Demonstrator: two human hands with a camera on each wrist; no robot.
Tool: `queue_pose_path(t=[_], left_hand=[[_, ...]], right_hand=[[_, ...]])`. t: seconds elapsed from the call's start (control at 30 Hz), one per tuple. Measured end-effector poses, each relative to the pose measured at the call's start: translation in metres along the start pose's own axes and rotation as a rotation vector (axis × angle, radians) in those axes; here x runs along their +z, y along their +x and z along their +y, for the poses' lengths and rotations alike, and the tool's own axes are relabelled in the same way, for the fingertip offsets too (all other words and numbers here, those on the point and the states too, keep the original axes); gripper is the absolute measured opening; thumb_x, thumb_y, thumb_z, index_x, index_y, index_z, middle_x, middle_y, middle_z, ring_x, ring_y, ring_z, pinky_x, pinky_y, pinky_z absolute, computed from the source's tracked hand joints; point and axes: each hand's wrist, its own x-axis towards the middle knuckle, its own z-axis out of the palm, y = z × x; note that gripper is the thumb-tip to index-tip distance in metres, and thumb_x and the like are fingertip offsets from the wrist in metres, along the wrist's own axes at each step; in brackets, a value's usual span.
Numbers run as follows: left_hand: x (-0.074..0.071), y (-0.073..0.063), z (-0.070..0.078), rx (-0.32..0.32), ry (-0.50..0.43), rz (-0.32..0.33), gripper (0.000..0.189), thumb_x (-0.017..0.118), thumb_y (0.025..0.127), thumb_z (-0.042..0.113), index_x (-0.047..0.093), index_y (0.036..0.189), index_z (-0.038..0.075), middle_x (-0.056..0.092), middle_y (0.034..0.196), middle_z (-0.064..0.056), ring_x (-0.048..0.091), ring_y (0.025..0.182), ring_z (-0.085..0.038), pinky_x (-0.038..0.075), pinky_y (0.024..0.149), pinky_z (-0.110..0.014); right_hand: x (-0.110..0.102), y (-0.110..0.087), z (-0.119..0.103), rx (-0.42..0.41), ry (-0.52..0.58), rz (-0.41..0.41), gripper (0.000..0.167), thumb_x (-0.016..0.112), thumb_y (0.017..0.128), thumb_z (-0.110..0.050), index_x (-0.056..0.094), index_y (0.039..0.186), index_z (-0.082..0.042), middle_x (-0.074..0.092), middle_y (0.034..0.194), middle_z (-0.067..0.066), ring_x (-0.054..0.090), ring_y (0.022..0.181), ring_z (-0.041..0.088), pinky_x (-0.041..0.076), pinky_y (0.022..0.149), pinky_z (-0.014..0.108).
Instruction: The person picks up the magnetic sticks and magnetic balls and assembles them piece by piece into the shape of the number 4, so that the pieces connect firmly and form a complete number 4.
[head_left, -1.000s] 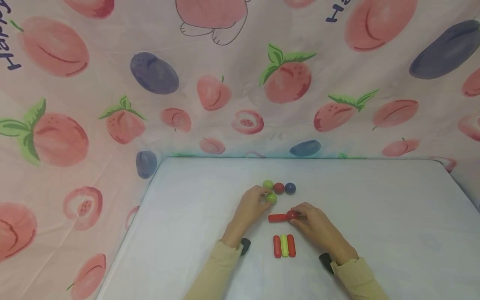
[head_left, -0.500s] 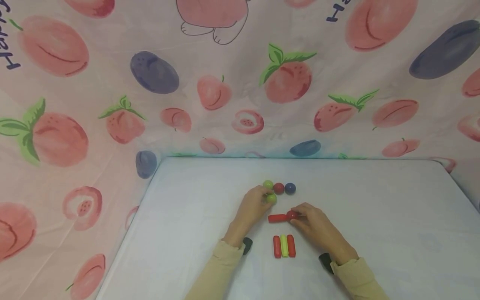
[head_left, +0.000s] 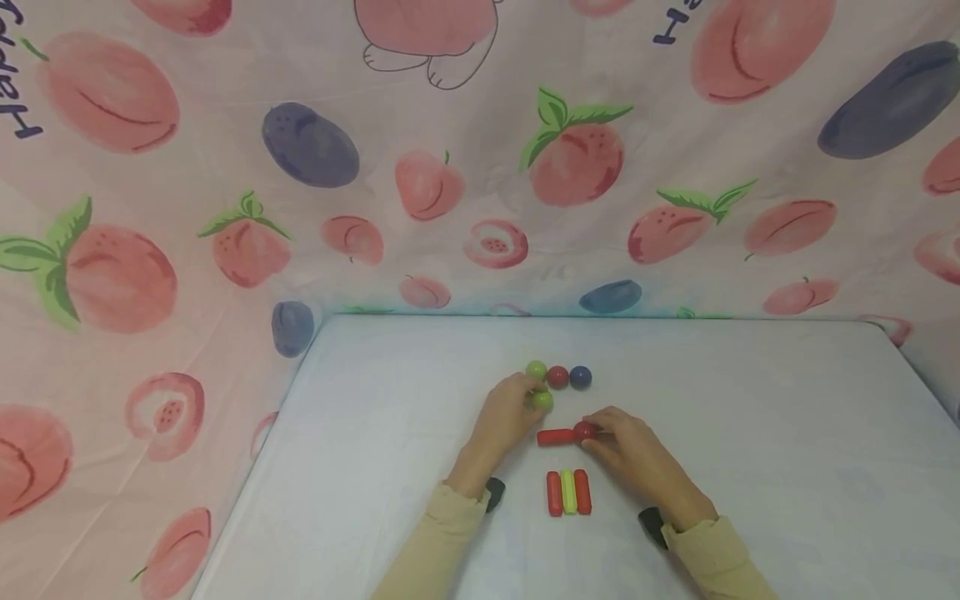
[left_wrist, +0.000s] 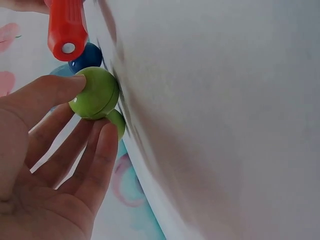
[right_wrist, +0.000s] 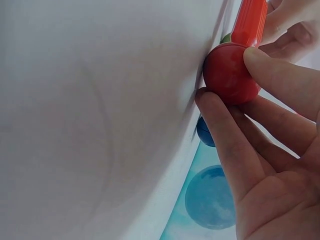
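My left hand [head_left: 506, 417] pinches a green ball [left_wrist: 94, 93] between thumb and fingers, just in front of a row of balls. My right hand [head_left: 633, 450] grips a red ball [right_wrist: 231, 74] with thumb and fingertips. A red rod [head_left: 555, 437] joins that ball's left side and points toward the left hand; in the left wrist view its free end shows a round silvery tip. Behind the held green ball, the row holds a second green ball [head_left: 536, 369], another red ball [head_left: 557, 377] and a blue ball [head_left: 581, 377].
Nearer the person, two red rods [head_left: 554, 493] lie side by side with a yellow-green rod [head_left: 569, 492] between them. All rests on a white table [head_left: 375, 400]. A fruit-patterned cloth [head_left: 450, 192] hangs behind the table and along its left side.
My left hand and its green ball have shifted very slightly toward me, away from the row. The right hand keeps its grip on the red ball, almost still.
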Motion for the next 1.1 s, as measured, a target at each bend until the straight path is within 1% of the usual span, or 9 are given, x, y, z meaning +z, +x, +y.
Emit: queue_pose_path(t=[0.2,0.47,0.6,0.8,1.0,1.1], left_hand=[[-0.002,-0.004,0.000,-0.006,-0.016,-0.001,0.029,0.073,0.090,0.017,0.068,0.119,0.014,0.067,0.115,-0.001,0.061,0.100,-0.015,0.053,0.089,-0.028],[-0.005,-0.008,-0.002,-0.043,-0.063,0.004,0.032,0.072,0.090,0.020,0.067,0.121,0.017,0.066,0.115,0.002,0.059,0.097,-0.012,0.053,0.088,-0.028],[-0.007,-0.011,-0.004,-0.039,-0.069,0.003,0.032,0.071,0.091,0.021,0.067,0.122,0.017,0.066,0.115,0.002,0.060,0.099,-0.014,0.053,0.089,-0.029],[-0.013,-0.016,-0.005,-0.041,-0.077,0.005,0.030,0.071,0.091,0.024,0.068,0.120,0.017,0.067,0.115,0.001,0.062,0.103,-0.016,0.054,0.091,-0.031],[-0.018,-0.021,-0.006,-0.060,-0.080,0.002,0.029,0.072,0.091,0.026,0.068,0.119,0.017,0.067,0.113,0.002,0.062,0.103,-0.017,0.054,0.091,-0.031],[-0.019,-0.023,-0.006,-0.056,-0.074,0.006,0.028,0.072,0.091,0.025,0.069,0.118,0.017,0.067,0.113,0.001,0.063,0.103,-0.017,0.054,0.090,-0.032]], right_hand=[[0.000,0.000,0.001,-0.013,-0.003,0.007,0.031,0.076,0.087,-0.013,0.069,0.116,-0.003,0.069,0.107,0.005,0.066,0.104,0.025,0.054,0.094,0.045],[0.000,0.000,0.001,-0.011,-0.006,0.008,0.032,0.076,0.087,-0.014,0.069,0.117,-0.004,0.069,0.105,0.004,0.066,0.103,0.024,0.054,0.093,0.044],[0.000,-0.001,0.000,0.001,-0.001,0.011,0.032,0.075,0.088,-0.013,0.069,0.118,-0.005,0.069,0.105,0.003,0.066,0.103,0.023,0.054,0.093,0.044],[0.000,-0.002,-0.001,0.009,0.005,0.014,0.033,0.075,0.088,-0.013,0.069,0.119,-0.004,0.069,0.106,0.004,0.066,0.104,0.024,0.054,0.093,0.045],[0.000,-0.002,-0.001,0.032,0.009,0.013,0.034,0.075,0.088,-0.014,0.069,0.120,-0.004,0.069,0.106,0.003,0.066,0.103,0.024,0.054,0.093,0.045],[0.000,-0.002,-0.002,0.039,0.011,0.012,0.034,0.075,0.088,-0.014,0.069,0.120,-0.003,0.069,0.106,0.004,0.065,0.103,0.024,0.054,0.093,0.046]])
